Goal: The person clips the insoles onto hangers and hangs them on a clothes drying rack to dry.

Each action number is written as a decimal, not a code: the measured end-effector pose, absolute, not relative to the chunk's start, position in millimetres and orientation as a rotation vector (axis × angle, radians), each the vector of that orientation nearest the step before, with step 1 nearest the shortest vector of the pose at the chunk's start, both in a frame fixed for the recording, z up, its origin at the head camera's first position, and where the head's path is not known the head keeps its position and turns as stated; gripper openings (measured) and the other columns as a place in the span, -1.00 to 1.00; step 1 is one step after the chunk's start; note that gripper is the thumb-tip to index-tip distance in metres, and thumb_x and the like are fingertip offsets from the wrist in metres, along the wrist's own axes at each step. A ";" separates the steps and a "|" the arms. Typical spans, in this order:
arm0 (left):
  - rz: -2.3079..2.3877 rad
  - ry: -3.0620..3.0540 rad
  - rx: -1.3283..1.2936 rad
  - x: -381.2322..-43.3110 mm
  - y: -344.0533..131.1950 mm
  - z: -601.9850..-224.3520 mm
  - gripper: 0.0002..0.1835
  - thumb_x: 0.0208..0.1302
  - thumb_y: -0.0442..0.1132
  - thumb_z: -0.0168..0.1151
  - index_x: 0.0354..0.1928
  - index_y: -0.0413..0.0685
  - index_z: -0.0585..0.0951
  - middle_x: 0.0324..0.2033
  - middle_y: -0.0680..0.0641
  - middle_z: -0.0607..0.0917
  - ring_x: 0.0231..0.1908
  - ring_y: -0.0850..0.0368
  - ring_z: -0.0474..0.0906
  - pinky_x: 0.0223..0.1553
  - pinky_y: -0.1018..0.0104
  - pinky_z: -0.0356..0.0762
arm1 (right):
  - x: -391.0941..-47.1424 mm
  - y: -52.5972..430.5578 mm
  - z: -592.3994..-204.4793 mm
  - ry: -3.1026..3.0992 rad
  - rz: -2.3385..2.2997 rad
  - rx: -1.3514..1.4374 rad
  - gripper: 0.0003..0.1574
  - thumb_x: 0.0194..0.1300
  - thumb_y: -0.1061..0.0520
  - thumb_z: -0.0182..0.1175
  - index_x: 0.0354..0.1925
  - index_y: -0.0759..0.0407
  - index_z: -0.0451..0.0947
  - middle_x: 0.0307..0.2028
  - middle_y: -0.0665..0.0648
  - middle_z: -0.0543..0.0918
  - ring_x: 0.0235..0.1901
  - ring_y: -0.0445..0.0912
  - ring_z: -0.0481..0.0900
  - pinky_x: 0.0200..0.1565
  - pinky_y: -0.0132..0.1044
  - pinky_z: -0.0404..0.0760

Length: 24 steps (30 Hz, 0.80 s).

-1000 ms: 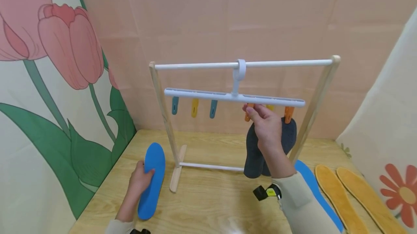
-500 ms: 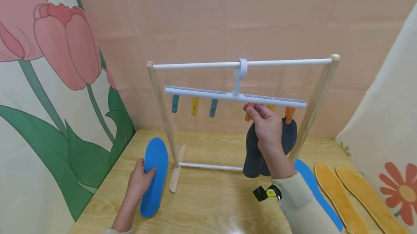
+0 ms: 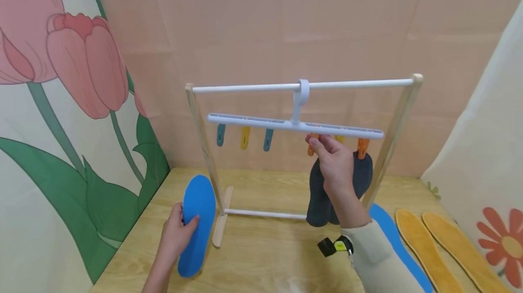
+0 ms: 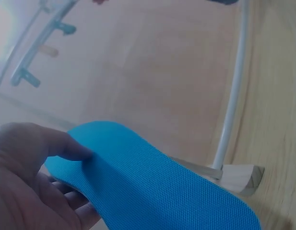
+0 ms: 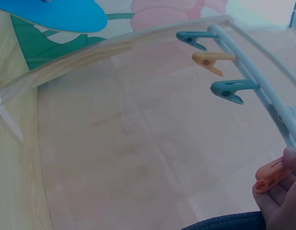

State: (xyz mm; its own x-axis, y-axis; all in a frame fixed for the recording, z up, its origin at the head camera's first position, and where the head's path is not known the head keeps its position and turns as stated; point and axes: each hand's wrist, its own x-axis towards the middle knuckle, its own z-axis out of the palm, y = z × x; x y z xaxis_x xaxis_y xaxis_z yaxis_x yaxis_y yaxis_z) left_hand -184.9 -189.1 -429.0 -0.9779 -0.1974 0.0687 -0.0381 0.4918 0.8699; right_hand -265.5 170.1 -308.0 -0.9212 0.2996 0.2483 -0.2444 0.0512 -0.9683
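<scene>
My left hand [image 3: 178, 233] grips a blue insole [image 3: 199, 225] by its left edge, thumb across its face; in the left wrist view the insole [image 4: 152, 187] shows a woven surface. My right hand [image 3: 336, 161] pinches an orange clothespin [image 5: 272, 175] under the white hanger bar [image 3: 261, 123]. Just beyond that hand, dark grey insoles [image 3: 318, 197] hang from the bar, one under another orange clothespin [image 3: 363, 148] at the right end. A yellow clothespin behind my right hand is mostly hidden. Teal and yellow clothespins [image 3: 245, 138] hang along the bar's left half.
The hanger hooks over the top rod [image 3: 245, 88] of a wooden-legged rack, whose left foot [image 3: 222, 229] stands near the blue insole. On the table's right lie another blue insole [image 3: 394, 238] and two yellow insoles [image 3: 422, 245]. A tulip-print cloth [image 3: 87, 66] covers the left side.
My left hand has raised the blue insole slightly and shifted it right, with more of its face turned to the head camera. The right hand keeps its pinch on the orange clothespin.
</scene>
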 end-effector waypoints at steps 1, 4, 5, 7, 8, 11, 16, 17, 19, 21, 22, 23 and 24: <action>-1.500 -2.574 0.207 -184.4 -188.4 -428.5 -0.51 0.48 -0.30 0.14 0.32 -0.36 0.28 0.21 -0.52 0.51 0.20 -0.46 0.49 0.09 -0.37 0.51 | -265.2 170.5 -308.5 -1.952 1.929 -0.057 -0.52 0.32 -0.10 0.36 0.15 -0.02 0.69 -0.01 0.01 0.78 0.20 -0.11 0.57 0.40 -0.04 0.34; -1.505 -2.583 0.203 -183.4 -185.6 -426.3 -0.50 0.48 -0.30 0.15 0.32 -0.36 0.29 0.21 -0.52 0.51 0.20 -0.46 0.50 0.07 -0.36 0.53 | -266.0 171.0 -310.4 -1.947 1.932 -0.063 -0.53 0.32 -0.10 0.37 0.14 -0.01 0.70 -0.02 0.01 0.78 0.19 -0.11 0.57 0.41 -0.04 0.34; -1.507 -2.584 0.201 -183.1 -184.5 -425.3 -0.50 0.47 -0.30 0.15 0.32 -0.36 0.29 0.21 -0.51 0.51 0.19 -0.46 0.50 0.06 -0.36 0.54 | -266.2 170.9 -310.5 -1.948 1.932 -0.064 -0.53 0.32 -0.10 0.36 0.14 -0.01 0.70 -0.02 0.01 0.78 0.19 -0.11 0.57 0.41 -0.04 0.33; -1.514 -2.587 0.189 -182.9 -182.1 -423.1 -0.51 0.47 -0.30 0.15 0.32 -0.35 0.30 0.21 -0.51 0.52 0.18 -0.46 0.51 0.05 -0.36 0.54 | -266.8 170.7 -310.4 -1.951 1.928 -0.064 -0.53 0.31 -0.11 0.36 0.14 -0.01 0.70 -0.02 0.00 0.78 0.19 -0.12 0.57 0.42 -0.04 0.32; -1.513 -2.589 0.180 -183.0 -180.7 -421.8 -0.51 0.47 -0.29 0.16 0.32 -0.35 0.31 0.21 -0.50 0.52 0.18 -0.46 0.51 0.04 -0.37 0.54 | -267.1 170.6 -310.4 -1.951 1.924 -0.063 -0.53 0.31 -0.11 0.37 0.14 -0.01 0.70 -0.02 0.00 0.78 0.18 -0.12 0.58 0.42 -0.04 0.32; -1.515 -2.592 0.144 -183.8 -175.6 -418.0 -0.52 0.47 -0.28 0.17 0.31 -0.33 0.33 0.20 -0.48 0.53 0.17 -0.45 0.52 0.03 -0.39 0.54 | -266.9 170.5 -308.8 -1.949 1.917 -0.055 -0.52 0.31 -0.11 0.36 0.15 -0.01 0.70 -0.02 0.01 0.78 0.19 -0.11 0.58 0.42 -0.03 0.32; -1.512 -2.594 0.081 -186.2 -166.0 -412.8 -0.55 0.45 -0.29 0.20 0.28 -0.30 0.37 0.18 -0.43 0.57 0.16 -0.42 0.54 0.03 -0.38 0.55 | -267.5 170.5 -307.5 -1.949 1.910 -0.069 -0.52 0.31 -0.11 0.36 0.14 -0.01 0.70 -0.02 0.02 0.78 0.19 -0.10 0.58 0.42 -0.02 0.31; -1.511 -2.590 0.069 -186.9 -163.9 -412.2 -0.55 0.44 -0.29 0.21 0.27 -0.30 0.38 0.18 -0.42 0.58 0.16 -0.41 0.55 0.03 -0.37 0.55 | -267.8 170.6 -307.5 -1.954 1.910 -0.073 -0.51 0.31 -0.12 0.36 0.15 -0.01 0.70 -0.01 0.01 0.78 0.20 -0.10 0.58 0.43 -0.01 0.30; -1.517 -2.581 0.043 -188.5 -159.2 -411.6 -0.56 0.44 -0.30 0.22 0.26 -0.28 0.39 0.17 -0.40 0.59 0.16 -0.40 0.56 0.04 -0.36 0.56 | -269.3 170.5 -307.9 -1.959 1.909 -0.077 -0.50 0.30 -0.14 0.36 0.14 -0.01 0.70 -0.02 0.01 0.78 0.19 -0.11 0.58 0.43 -0.02 0.29; -1.518 -2.573 0.010 -190.3 -154.3 -411.4 -0.57 0.43 -0.30 0.23 0.26 -0.27 0.41 0.16 -0.38 0.61 0.15 -0.37 0.57 0.03 -0.34 0.57 | -270.6 170.5 -308.3 -1.963 1.907 -0.073 -0.48 0.29 -0.15 0.36 0.15 0.01 0.69 -0.02 0.01 0.78 0.19 -0.10 0.58 0.43 -0.02 0.29; -1.519 -2.570 -0.005 -191.2 -151.8 -411.6 -0.58 0.43 -0.30 0.23 0.25 -0.27 0.42 0.15 -0.37 0.62 0.14 -0.36 0.58 0.02 -0.32 0.58 | -271.0 170.8 -308.6 -1.964 1.908 -0.072 -0.47 0.30 -0.15 0.36 0.16 0.02 0.69 -0.02 0.01 0.78 0.19 -0.10 0.58 0.43 -0.02 0.29; -1.521 -2.567 -0.022 -192.1 -149.5 -411.7 -0.58 0.43 -0.30 0.23 0.24 -0.26 0.43 0.14 -0.36 0.63 0.13 -0.35 0.59 0.02 -0.32 0.58 | -271.2 170.9 -308.5 -1.965 1.907 -0.071 -0.46 0.30 -0.16 0.36 0.16 0.04 0.68 -0.02 0.01 0.78 0.19 -0.11 0.58 0.43 -0.02 0.29; -1.527 -2.563 -0.038 -193.3 -146.9 -411.9 -0.59 0.43 -0.30 0.24 0.23 -0.26 0.43 0.14 -0.35 0.63 0.12 -0.33 0.60 0.01 -0.31 0.59 | -271.8 171.1 -308.5 -1.962 1.908 -0.069 -0.45 0.30 -0.15 0.36 0.16 0.06 0.68 -0.02 0.01 0.78 0.18 -0.11 0.58 0.43 -0.03 0.31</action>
State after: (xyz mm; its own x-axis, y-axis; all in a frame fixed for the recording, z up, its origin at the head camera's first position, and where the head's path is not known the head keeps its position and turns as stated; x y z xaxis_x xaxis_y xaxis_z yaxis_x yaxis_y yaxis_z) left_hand -193.3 -146.9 -411.9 -0.9872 -0.0585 0.1481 0.1024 0.4791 0.8718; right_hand -271.8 171.1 -308.5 -0.9183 0.3087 0.2477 -0.2391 0.0661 -0.9687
